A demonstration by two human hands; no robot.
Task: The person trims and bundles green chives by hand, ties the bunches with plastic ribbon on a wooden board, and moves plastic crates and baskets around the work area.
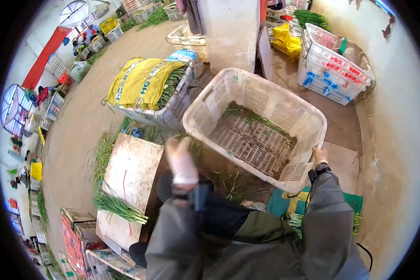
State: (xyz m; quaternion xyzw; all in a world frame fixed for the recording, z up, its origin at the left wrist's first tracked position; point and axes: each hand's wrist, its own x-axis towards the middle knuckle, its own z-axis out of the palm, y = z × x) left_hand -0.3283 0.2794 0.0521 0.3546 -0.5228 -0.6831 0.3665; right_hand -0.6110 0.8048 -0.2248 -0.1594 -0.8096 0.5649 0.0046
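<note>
My right hand (319, 156) is closed round the right rim of a large white slatted plastic crate (238, 161). The crate is tilted, and loose green leaf scraps and dirt show inside on its floor. Left of the crate's near side, my left hand (181, 163) is smeared by motion, apart from the rim; its fingers cannot be made out. Below and to its left, a bundle of scallion-like green stalks (121, 208) with pale ends lies on a worn board (134, 163), across a thin red string.
A full crate of greens under a yellow sack (140, 84) stands beyond the board. Stacked white crates (329, 74) with red and blue marks stand by the right wall. A pillar (228, 32) rises behind my crate. More stalks lie on a green mat (277, 203). Several people work far left.
</note>
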